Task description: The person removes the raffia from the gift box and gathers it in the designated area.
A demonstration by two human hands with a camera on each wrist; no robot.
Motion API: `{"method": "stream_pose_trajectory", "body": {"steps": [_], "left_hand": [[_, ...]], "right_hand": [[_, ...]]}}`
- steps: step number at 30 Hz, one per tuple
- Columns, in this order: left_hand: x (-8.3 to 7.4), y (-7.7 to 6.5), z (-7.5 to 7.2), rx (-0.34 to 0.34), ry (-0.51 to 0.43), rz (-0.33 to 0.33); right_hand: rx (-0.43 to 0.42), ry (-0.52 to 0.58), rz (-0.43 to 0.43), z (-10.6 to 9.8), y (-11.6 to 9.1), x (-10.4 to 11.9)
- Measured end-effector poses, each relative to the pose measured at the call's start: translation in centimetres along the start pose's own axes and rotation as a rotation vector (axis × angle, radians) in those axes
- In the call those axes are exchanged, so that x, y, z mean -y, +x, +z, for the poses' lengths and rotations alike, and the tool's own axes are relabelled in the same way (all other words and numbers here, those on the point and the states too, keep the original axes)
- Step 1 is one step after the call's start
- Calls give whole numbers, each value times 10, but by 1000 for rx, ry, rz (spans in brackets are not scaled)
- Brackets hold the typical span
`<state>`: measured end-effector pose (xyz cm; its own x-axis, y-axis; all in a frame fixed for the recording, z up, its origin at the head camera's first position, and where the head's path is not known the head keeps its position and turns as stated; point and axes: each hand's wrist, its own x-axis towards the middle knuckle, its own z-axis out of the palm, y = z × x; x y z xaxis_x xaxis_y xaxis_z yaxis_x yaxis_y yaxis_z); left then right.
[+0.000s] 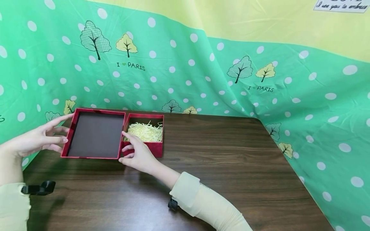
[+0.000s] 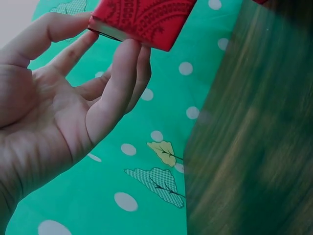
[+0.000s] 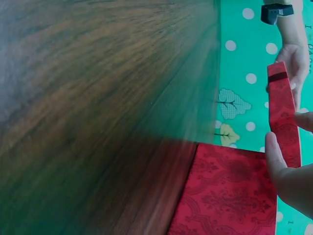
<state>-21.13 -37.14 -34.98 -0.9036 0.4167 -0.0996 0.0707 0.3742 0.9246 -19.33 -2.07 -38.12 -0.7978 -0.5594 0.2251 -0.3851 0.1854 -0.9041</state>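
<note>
A red box lid (image 1: 95,134) with a dark inside is held up at the left, its hollow side facing me. My left hand (image 1: 43,139) grips its left edge. My right hand (image 1: 138,155) holds the right edge between thumb and fingers. Beside the lid, the red box (image 1: 156,149) stands on the table, filled with pale yellow shredded paper (image 1: 144,132). The left wrist view shows fingertips on a patterned corner of the lid (image 2: 142,19). In the right wrist view, the lid's narrow side (image 3: 282,112) rises above the patterned box (image 3: 225,191).
The dark wooden table (image 1: 216,179) extends to the right and front. A green and yellow curtain (image 1: 188,70) with dots and printed trees hangs behind and along the sides. Black straps (image 1: 39,188) sit at the sleeves.
</note>
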Motion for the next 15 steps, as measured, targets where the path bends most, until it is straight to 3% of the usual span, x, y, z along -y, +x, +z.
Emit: {"method": "stream_pose_trajectory", "body": {"steps": [9,15], "left_hand": [[16,-6,-4,31,-33,-22],[21,-8,-7,93,-141,18]], "right_hand": [[46,-40,-4,6,-1,2],[59,-66,28,9,-3,4]]}}
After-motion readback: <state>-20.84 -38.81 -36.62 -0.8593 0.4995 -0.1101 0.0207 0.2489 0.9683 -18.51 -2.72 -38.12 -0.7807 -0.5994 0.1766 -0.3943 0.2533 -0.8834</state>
